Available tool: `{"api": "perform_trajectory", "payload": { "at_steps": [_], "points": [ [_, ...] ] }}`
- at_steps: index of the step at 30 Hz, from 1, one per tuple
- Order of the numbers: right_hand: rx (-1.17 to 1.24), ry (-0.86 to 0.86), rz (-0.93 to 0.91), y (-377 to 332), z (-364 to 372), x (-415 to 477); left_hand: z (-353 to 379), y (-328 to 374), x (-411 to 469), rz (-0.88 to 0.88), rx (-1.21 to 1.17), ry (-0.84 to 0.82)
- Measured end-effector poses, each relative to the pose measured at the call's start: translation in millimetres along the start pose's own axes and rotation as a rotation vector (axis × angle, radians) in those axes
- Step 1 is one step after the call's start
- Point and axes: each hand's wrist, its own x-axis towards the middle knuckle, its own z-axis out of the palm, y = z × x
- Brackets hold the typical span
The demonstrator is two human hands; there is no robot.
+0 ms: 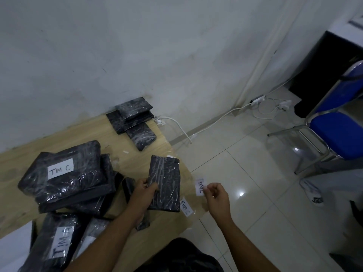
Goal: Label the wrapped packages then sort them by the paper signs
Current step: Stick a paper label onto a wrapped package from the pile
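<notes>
My left hand (145, 190) grips the near left edge of a black wrapped package (164, 180) held above the wooden table's (23, 163) right corner. My right hand (215, 195) pinches a small white paper label (200, 186) reading "TIM C", just right of that package. Another "TIM C" label (185, 207) sticks at the table edge below the package. A stack of black packages (66, 179) carries a "TIM C" label on top. A package labelled "TIM A" (59, 242) lies at the near left.
Three unlabelled black packages (133, 120) lie piled at the table's far corner by the wall. A white cable (182, 130) and power strip (257, 100) run along the tiled floor. A blue chair (337, 130) stands at the right.
</notes>
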Motion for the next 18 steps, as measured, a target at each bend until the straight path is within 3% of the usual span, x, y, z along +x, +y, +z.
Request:
{"api": "perform_trajectory", "payload": {
  "at_steps": [4, 6, 12, 18],
  "points": [
    [0.334, -0.042, 0.166, -49, 6, -2, 1, 1, 0, -0.002, 0.003, 0.032],
    [0.374, -0.078, 0.215, -65, 15, -3, 1, 0, -1, -0.031, 0.011, 0.045],
    [0.216, -0.226, 0.16, -86, 58, -22, 4, -5, -5, -0.04, -0.056, 0.09],
    [0.005, -0.225, 0.085, -80, 81, -29, 1, -1, -12, -0.016, -0.21, 0.138]
  ]
}}
